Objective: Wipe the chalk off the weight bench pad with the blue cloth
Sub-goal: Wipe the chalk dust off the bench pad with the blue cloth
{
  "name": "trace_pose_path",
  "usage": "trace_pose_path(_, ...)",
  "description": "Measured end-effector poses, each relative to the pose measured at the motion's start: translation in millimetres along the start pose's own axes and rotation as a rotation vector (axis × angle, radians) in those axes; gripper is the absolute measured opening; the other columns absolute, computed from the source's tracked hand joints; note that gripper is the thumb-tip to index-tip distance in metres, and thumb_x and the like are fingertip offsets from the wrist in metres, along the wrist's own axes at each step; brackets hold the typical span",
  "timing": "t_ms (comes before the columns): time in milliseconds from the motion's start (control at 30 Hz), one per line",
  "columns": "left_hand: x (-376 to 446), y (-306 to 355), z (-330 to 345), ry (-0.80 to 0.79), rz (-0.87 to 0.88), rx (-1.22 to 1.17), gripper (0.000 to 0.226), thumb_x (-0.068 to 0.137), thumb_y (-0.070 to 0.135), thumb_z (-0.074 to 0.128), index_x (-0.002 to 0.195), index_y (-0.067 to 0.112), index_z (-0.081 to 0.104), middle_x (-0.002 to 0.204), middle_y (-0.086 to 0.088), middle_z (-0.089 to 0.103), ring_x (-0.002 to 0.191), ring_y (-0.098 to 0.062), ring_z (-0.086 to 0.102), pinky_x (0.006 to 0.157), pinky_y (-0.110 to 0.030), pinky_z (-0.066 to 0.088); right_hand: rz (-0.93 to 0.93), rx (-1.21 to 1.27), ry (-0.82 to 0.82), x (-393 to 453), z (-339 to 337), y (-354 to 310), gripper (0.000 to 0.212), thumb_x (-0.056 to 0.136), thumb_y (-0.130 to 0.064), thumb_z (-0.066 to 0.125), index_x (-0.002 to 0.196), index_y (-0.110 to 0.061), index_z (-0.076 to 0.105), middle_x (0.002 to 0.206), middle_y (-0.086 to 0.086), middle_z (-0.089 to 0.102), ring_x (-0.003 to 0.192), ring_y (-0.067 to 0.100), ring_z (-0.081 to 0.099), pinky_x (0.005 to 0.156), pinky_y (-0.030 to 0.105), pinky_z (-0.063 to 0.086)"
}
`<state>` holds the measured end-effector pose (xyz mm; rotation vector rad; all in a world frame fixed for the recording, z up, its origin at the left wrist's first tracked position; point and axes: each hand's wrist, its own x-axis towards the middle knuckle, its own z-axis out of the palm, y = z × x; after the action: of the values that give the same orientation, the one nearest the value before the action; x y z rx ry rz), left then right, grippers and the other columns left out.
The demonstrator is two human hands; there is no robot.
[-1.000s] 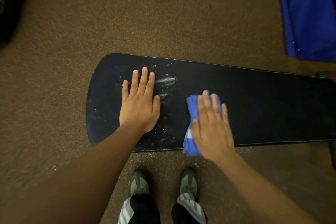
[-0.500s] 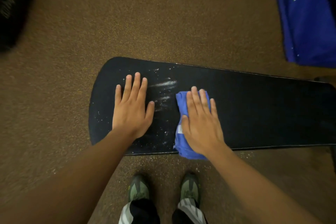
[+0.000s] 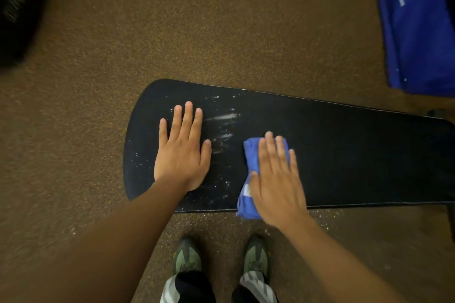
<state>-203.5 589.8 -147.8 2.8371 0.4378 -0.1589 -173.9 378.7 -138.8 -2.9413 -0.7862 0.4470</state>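
I see left hand (image 3: 181,157) flat, fingers apart, on bench pad (image 3: 344,150) | right hand (image 3: 275,174) flat, pressing blue cloth (image 3: 251,155) | chalk (image 3: 222,117) between.

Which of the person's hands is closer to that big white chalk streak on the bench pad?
Left. The left hand lies flat on the pad just left of the chalk streak, fingers nearly beside it. The right hand, pressing the blue cloth, sits farther off, below and right.
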Motion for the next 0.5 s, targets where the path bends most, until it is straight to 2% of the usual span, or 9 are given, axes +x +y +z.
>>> trace_pose_path(133,-0.3,1.1,1.5,0.002,-0.008,0.001,0.064,0.098,0.044,0.016,0.154,0.017,0.0,0.162,-0.003,-0.008,0.147,-0.018,-0.016,0.119,-0.048,-0.004,0.197,0.059,0.027,87.3,-21.2,-5.5,0.066,0.099,-0.036,0.021,0.154,-0.004,0.002,0.163,0.015,-0.002,0.15,0.031,-0.007,0.121,0.051,0.0)
trace_pose_path(233,1.4,-0.3,2.2,0.007,-0.003,-0.004,0.064,0.097,0.041,0.019,0.154,0.017,0.002,0.162,-0.003,-0.006,0.148,-0.018,-0.014,0.119,-0.047,-0.004,0.141,0.088,0.046,139.3,-29.2,-35.2,0.064,0.101,-0.035,0.023,0.154,-0.004,0.004,0.164,0.015,0.001,0.15,0.03,-0.005,0.12,0.052,-0.002)
trace_pose_path(300,2.6,-1.3,1.8,0.003,0.007,-0.006,0.064,0.096,0.04,0.019,0.154,0.016,0.005,0.163,-0.003,-0.003,0.148,-0.019,-0.012,0.119,-0.047,-0.003,0.046,0.057,0.068,128.1,-22.3,-50.0,0.064,0.1,-0.035,0.021,0.154,-0.004,0.005,0.164,0.015,0.003,0.15,0.031,-0.002,0.12,0.053,0.001)
trace_pose_path(400,2.5,-2.6,1.3,0.001,0.02,-0.022,0.066,0.094,0.039,0.018,0.154,0.016,0.006,0.163,-0.003,-0.002,0.148,-0.019,-0.011,0.12,-0.047,-0.003,-0.146,0.001,0.035,53.6,-8.5,-47.8,0.066,0.099,-0.037,0.018,0.154,-0.004,0.005,0.163,0.016,0.003,0.15,0.032,-0.001,0.12,0.054,0.009)
trace_pose_path(500,0.8,-2.7,1.1,0.005,0.019,-0.022,0.065,0.095,0.04,0.018,0.154,0.016,0.005,0.162,-0.002,-0.004,0.148,-0.018,-0.013,0.12,-0.047,-0.002,-0.143,-0.018,0.001,13.2,-0.1,-13.5,0.067,0.097,-0.038,0.021,0.154,-0.005,0.009,0.163,0.014,0.006,0.15,0.031,0.003,0.119,0.053,0.014)
